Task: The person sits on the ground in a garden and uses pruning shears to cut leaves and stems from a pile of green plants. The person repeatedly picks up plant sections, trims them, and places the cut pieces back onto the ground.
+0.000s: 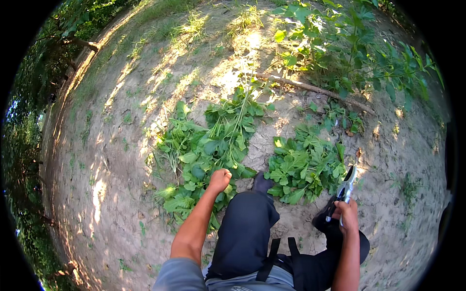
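My left hand [220, 180] is closed in a fist over a loose heap of leafy green cuttings [209, 145] on the ground. No object shows in the fist, though its inside is hidden. In my right hand [346, 214] I grip a pair of pruning shears [346, 187], silver and black, with the blades pointing up and away from me. The shears are beside the right edge of a second, smaller pile of broad green leaves [304, 163]. Long thin stems [244, 105] extend from the far side of the left heap.
A bare branch [309, 87] lies across the soil beyond the piles. Leafy plants [349, 51] stand at the upper right. Cracked dry earth [120, 174] surrounds me, with grass tufts [193, 27] farther off. My dark shoe [262, 183] is between the two piles.
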